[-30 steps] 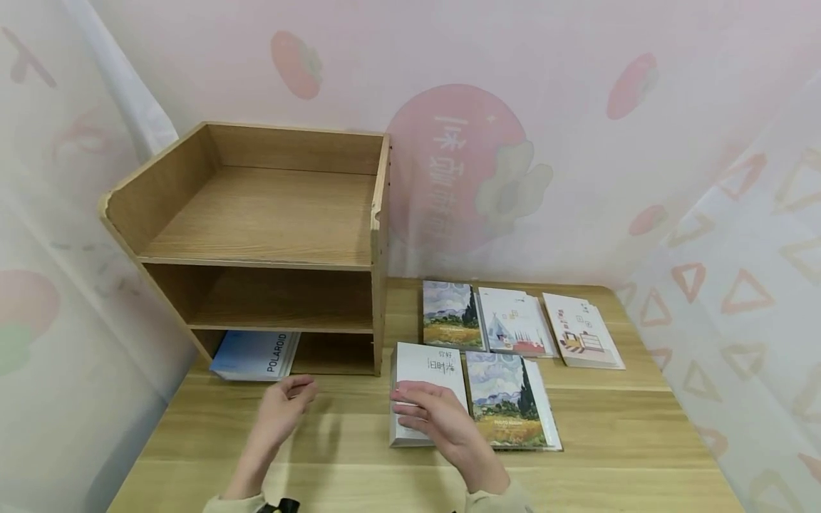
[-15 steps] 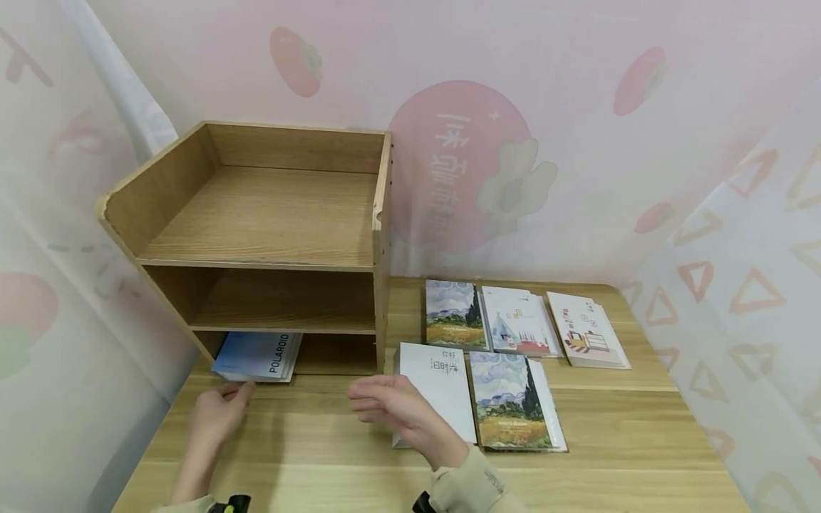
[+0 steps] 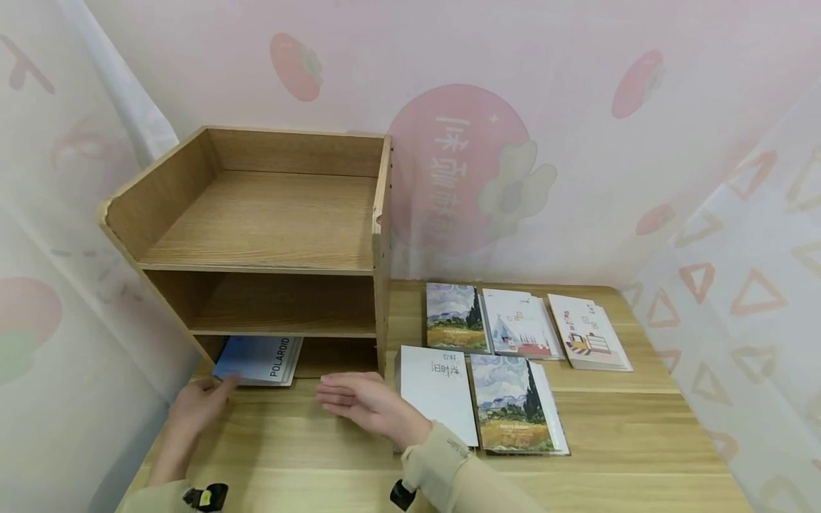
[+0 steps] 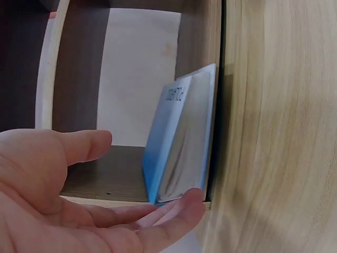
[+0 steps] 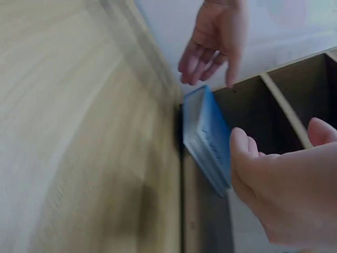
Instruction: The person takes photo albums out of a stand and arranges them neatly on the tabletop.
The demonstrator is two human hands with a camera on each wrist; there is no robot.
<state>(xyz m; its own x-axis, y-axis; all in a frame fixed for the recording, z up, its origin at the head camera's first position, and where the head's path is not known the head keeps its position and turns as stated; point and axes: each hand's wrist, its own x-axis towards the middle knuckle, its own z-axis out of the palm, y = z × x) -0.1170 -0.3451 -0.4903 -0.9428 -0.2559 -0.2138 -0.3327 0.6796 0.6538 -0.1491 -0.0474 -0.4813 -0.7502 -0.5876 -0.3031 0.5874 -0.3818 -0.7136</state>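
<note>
A blue photo album [image 3: 259,358] marked POLAROID lies in the lowest compartment of the wooden shelf [image 3: 256,267], its front edge sticking out a little. My left hand [image 3: 200,407] is at the album's front left corner. In the left wrist view, the left fingers [image 4: 174,221] reach the album's near edge, while the thumb stands apart from the cover. Whether the fingertips press on it is hard to tell. My right hand [image 3: 372,407] hovers over the table before the shelf's right end, fingers extended, holding nothing. The right wrist view has this hand [image 5: 284,184] beside the blue album [image 5: 208,139].
Right of the shelf lie a white album [image 3: 436,392] and a landscape-painting album [image 3: 513,406]. Behind them sit another painting album [image 3: 455,317], a tent-picture album [image 3: 521,324] and an album with a truck drawing [image 3: 586,333]. A printed curtain [image 3: 577,178] hangs behind the table.
Both hands have moved left: the left from the album's right side to its front left corner, the right away from the white album. The blue album looks nearly unmoved.
</note>
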